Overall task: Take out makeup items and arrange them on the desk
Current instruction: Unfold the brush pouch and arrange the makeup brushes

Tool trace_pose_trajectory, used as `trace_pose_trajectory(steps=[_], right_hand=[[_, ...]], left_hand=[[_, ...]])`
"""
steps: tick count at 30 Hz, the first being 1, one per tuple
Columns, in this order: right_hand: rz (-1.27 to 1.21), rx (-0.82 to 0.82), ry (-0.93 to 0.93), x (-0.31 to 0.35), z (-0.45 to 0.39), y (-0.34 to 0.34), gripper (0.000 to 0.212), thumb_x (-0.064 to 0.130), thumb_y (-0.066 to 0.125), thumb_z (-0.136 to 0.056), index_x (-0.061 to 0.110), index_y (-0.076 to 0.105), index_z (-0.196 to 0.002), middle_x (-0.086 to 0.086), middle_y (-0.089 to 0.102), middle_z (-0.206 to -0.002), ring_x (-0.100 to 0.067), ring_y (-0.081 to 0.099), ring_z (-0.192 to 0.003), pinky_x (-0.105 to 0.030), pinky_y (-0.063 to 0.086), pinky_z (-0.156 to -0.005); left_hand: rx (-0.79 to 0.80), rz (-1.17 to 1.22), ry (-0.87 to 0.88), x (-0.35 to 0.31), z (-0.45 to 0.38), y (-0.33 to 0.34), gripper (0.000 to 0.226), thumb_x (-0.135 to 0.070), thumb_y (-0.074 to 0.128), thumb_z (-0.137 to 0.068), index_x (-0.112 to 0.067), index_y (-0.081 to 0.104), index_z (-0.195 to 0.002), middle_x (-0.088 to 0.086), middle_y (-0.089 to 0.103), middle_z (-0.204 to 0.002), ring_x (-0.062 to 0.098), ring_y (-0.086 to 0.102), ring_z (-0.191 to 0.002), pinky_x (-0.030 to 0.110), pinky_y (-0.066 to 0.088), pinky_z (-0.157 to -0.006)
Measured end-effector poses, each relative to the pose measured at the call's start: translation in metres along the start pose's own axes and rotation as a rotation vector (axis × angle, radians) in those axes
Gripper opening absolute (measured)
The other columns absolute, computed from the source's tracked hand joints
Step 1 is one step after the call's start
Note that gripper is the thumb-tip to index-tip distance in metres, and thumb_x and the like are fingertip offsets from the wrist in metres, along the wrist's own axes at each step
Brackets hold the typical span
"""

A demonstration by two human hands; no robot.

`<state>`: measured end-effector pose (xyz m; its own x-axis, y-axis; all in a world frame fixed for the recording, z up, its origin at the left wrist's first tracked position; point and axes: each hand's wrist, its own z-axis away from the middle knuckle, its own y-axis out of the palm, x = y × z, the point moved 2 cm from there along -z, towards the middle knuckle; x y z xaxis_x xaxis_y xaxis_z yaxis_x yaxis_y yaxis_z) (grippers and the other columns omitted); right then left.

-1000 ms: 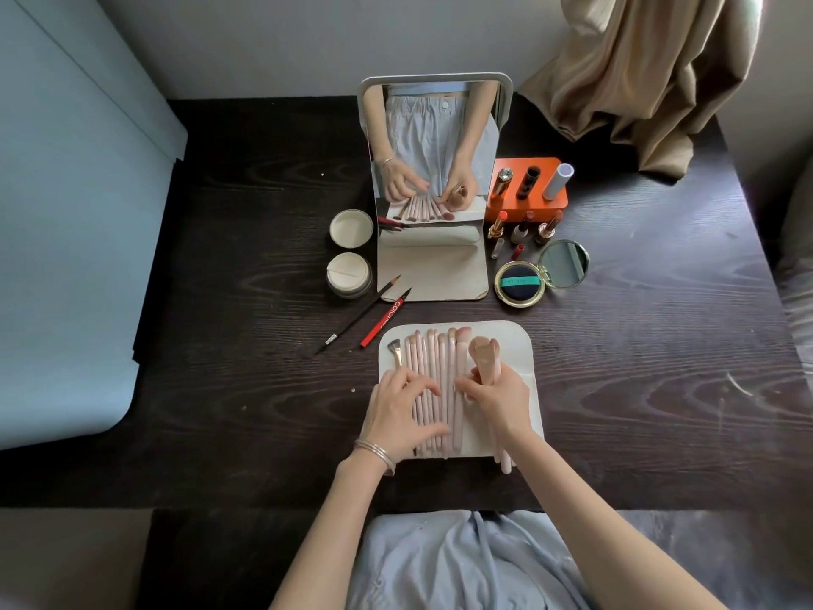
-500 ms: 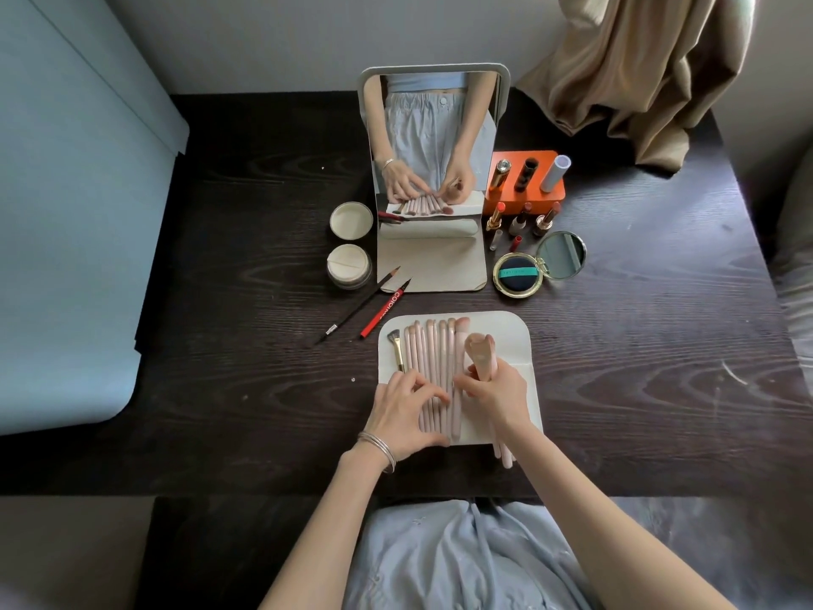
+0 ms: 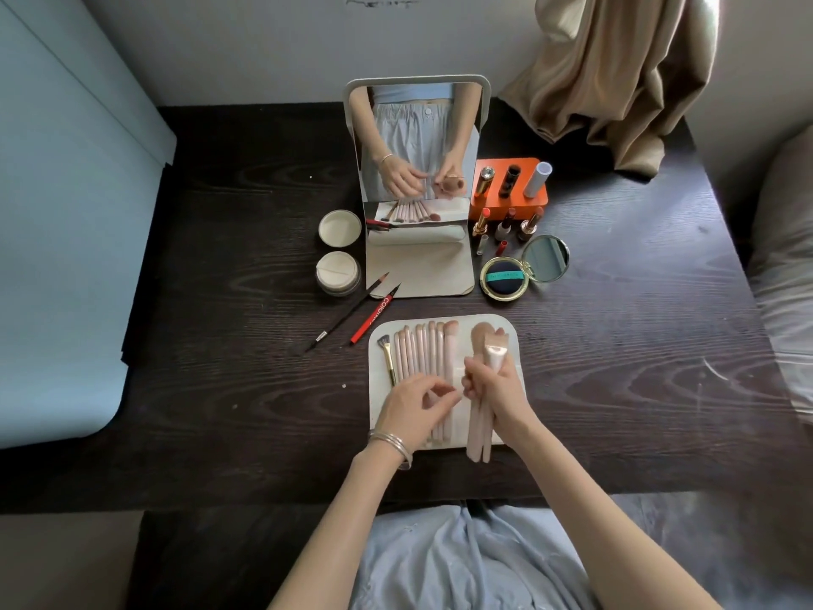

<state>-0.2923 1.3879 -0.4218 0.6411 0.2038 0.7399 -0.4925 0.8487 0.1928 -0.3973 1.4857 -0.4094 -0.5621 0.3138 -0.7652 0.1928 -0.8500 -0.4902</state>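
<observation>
A white brush pouch [image 3: 510,332] lies open flat on the dark desk [image 3: 638,367] in front of me. A row of several pink makeup brushes [image 3: 422,350] rests on it, with a gold-handled fan brush [image 3: 387,356] at the left end. My right hand [image 3: 497,389] grips a bundle of large pink brushes [image 3: 479,433], lifted off the pouch with their heads pointing away from me. My left hand [image 3: 415,409] hovers over the row's handles with fingers curled, thumb and fingertips close together; whether it pinches a handle I cannot tell.
A standing mirror [image 3: 418,138] faces me at the back. Beside it are an orange lipstick holder [image 3: 510,187], loose lipsticks [image 3: 506,226], an open cushion compact [image 3: 506,277], two powder jars [image 3: 338,253] and two pencils [image 3: 356,312]. A curtain [image 3: 616,68] hangs at right.
My right hand has raised the large brushes clear of the pouch. My left hand lifted off the row and curled its fingers.
</observation>
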Motion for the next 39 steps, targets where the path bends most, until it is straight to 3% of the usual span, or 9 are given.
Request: trace_pose_trajectory(steps=[4,8,12,17,25,30,33,36,39], right_hand=[[-0.12,0.083,-0.027,0.009,0.008,-0.001,0.011,0.01,0.05,-0.095,0.001,0.057,-0.092,-0.004,0.065,-0.073,-0.013,0.065,-0.067,-0.027,0.056,-0.059],[-0.119,0.08,-0.047,0.013,0.007,-0.006,0.023,0.018,0.051,-0.095,0.004,0.061,-0.11,-0.013,0.067,-0.108,-0.022,0.065,-0.097,-0.043,0.054,-0.087],[-0.114,0.022,-0.017,0.01,0.006,-0.006,0.032,0.025,0.055,-0.093,0.0,0.059,-0.113,-0.007,0.067,-0.094,-0.018,0.065,-0.085,-0.041,0.055,-0.077],[-0.152,-0.095,0.026,0.007,0.002,-0.01,0.018,0.023,0.054,-0.094,0.009,0.049,-0.103,-0.001,0.051,-0.074,-0.01,0.053,-0.063,-0.027,0.051,-0.061],[-0.022,-0.053,-0.086,0.008,0.01,-0.012,0.013,0.012,0.052,-0.094,0.014,0.052,-0.082,0.002,0.056,-0.062,-0.009,0.057,-0.058,-0.021,0.048,-0.055],[-0.014,-0.021,0.002,0.006,0.008,-0.003,0.018,0.026,0.049,-0.097,0.008,0.052,-0.096,-0.007,0.052,-0.077,-0.015,0.052,-0.071,-0.026,0.045,-0.066],[-0.088,-0.04,0.07,0.009,0.01,0.001,0.034,0.041,0.041,-0.097,0.012,0.052,-0.112,-0.009,0.06,-0.096,-0.016,0.061,-0.084,-0.027,0.051,-0.072],[-0.227,-0.109,0.159,0.013,0.006,0.002,0.043,0.05,0.035,-0.097,0.012,0.053,-0.109,-0.009,0.062,-0.093,-0.018,0.061,-0.078,-0.031,0.052,-0.067],[0.148,-0.333,0.084,0.01,-0.004,-0.003,0.018,0.03,0.054,-0.092,0.013,0.058,-0.087,-0.004,0.055,-0.078,-0.012,0.047,-0.064,-0.029,0.042,-0.062]], left_hand=[[0.148,0.264,-0.209,-0.03,-0.01,0.016,0.035,-0.028,0.065,-0.086,-0.015,0.054,-0.116,0.006,0.068,-0.102,0.016,0.065,-0.093,0.027,0.056,-0.079],[0.196,0.451,-0.316,-0.031,-0.016,0.023,0.042,-0.021,0.065,-0.086,-0.009,0.051,-0.123,0.013,0.068,-0.101,0.022,0.067,-0.095,0.037,0.057,-0.083],[0.23,0.517,-0.336,-0.036,-0.016,0.027,0.039,-0.025,0.056,-0.092,-0.013,0.042,-0.127,0.011,0.064,-0.103,0.023,0.065,-0.098,0.037,0.055,-0.086],[-0.077,0.052,-0.194,-0.05,-0.01,0.03,0.031,-0.04,0.053,-0.09,-0.018,0.04,-0.108,0.002,0.052,-0.1,0.021,0.062,-0.086,0.031,0.051,-0.07],[0.005,-0.243,0.027,-0.054,-0.014,0.027,0.024,-0.033,0.057,-0.086,-0.016,0.056,-0.103,0.002,0.05,-0.104,0.02,0.055,-0.088,0.028,0.046,-0.075],[-0.002,-0.283,-0.025,-0.061,-0.015,0.034,0.018,-0.021,0.054,-0.088,-0.014,0.054,-0.105,0.006,0.061,-0.095,0.022,0.061,-0.088,0.032,0.05,-0.078],[-0.032,-0.116,-0.142,-0.054,-0.014,0.031,0.014,-0.028,0.054,-0.089,-0.016,0.057,-0.095,0.002,0.063,-0.086,0.019,0.062,-0.081,0.03,0.052,-0.075],[-0.034,0.388,-0.346,-0.039,-0.016,0.021,0.005,-0.019,0.063,-0.085,-0.016,0.059,-0.084,0.002,0.067,-0.085,0.019,0.067,-0.08,0.036,0.059,-0.073],[-0.142,0.429,-0.419,-0.019,-0.018,0.002,0.009,-0.014,0.063,-0.085,-0.014,0.061,-0.093,-0.001,0.063,-0.083,0.015,0.064,-0.074,0.038,0.059,-0.076]])
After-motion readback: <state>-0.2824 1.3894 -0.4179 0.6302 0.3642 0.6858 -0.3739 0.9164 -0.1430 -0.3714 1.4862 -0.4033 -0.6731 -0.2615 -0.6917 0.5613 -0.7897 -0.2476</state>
